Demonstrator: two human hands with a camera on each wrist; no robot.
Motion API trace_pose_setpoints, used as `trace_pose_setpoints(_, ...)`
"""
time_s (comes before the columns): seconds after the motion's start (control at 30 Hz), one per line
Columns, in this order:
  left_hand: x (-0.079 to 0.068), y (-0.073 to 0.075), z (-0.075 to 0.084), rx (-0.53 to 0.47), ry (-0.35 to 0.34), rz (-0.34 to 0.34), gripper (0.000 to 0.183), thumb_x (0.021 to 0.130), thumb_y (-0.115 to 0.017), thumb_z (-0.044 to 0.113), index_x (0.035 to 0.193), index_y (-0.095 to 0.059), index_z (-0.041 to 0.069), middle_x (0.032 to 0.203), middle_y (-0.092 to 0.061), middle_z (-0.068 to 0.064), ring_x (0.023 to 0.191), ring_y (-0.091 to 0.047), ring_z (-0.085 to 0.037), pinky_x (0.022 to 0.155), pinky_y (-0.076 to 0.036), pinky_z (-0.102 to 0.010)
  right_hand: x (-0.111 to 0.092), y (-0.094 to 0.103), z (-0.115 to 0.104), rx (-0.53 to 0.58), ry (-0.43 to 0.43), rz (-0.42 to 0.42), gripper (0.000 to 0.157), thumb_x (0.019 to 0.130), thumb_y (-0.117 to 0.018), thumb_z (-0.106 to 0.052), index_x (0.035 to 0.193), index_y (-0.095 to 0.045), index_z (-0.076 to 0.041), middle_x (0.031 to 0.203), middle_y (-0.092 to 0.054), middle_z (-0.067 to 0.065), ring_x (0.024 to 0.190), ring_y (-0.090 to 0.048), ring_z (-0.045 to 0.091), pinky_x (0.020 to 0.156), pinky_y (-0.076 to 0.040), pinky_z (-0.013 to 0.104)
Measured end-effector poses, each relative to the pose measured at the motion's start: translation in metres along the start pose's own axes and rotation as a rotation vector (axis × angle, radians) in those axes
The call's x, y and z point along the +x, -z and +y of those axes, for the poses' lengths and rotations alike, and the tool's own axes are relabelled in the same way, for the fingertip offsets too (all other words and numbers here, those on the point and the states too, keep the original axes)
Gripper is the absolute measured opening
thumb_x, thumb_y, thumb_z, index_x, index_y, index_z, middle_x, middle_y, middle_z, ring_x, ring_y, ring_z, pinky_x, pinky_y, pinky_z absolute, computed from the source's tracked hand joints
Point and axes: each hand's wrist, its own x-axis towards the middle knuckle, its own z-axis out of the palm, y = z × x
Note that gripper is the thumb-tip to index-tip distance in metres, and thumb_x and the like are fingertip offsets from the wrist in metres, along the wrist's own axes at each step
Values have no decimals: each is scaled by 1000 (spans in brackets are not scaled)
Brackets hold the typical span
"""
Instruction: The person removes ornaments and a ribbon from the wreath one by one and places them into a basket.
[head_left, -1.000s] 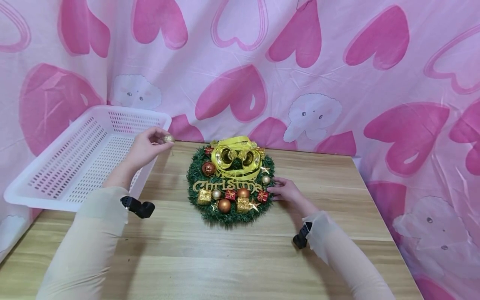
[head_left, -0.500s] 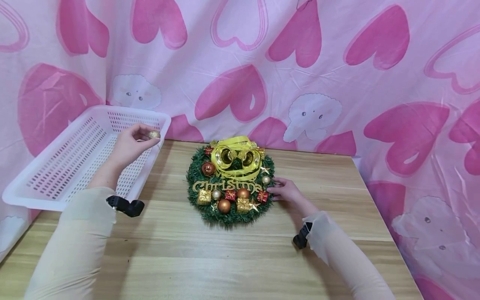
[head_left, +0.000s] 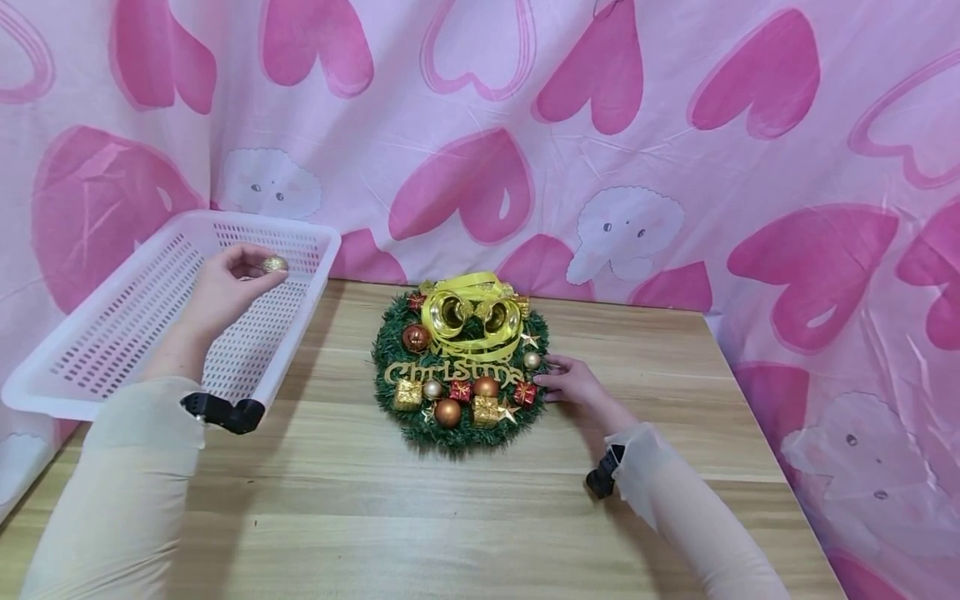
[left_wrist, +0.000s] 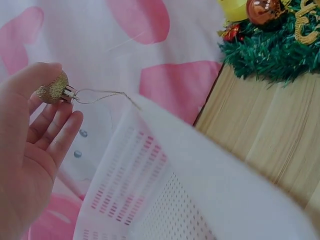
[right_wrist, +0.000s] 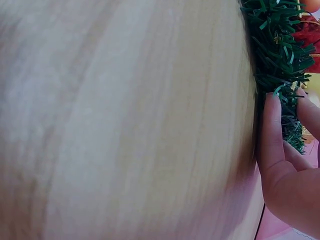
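Observation:
My left hand [head_left: 221, 292] pinches a small gold glitter bauble [head_left: 274, 264] between thumb and fingers, above the white plastic basket [head_left: 318, 287]. In the left wrist view, a thin gold hanging loop trails from the cap of the bauble [left_wrist: 51, 91]. On the table lies a green Christmas wreath [head_left: 427, 437] with gold bells, yellow ribbon, baubles, little gift boxes, stars and gold lettering. My right hand [head_left: 573, 382] holds its right edge. Thumb and fingers lie on either side of the green tinsel [right_wrist: 285, 60] in the right wrist view.
The perforated basket stands at the table's left side, against the pink heart-patterned curtain [head_left: 480, 192]. This curtain hangs behind and on both sides of the wooden table [head_left: 390, 517]. Black cameras are strapped to both wrists.
My left hand has moved left with the gold bauble, from beside the basket's right rim to over its inside. The right hand and the wreath have stayed in place.

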Motion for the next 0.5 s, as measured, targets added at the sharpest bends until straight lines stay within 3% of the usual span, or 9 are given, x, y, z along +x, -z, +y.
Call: trace_pose_setpoints(0.5,-7,13,-16,15,38,31,22,86,-67,23,102,-55,14,83,-48,26,76,-47,7,65,-41,-3,2,1,1,-28,-6,9,66,86,-63,-2,141,-29,7,98,-61,8,70,-63,7,70,-58,27)
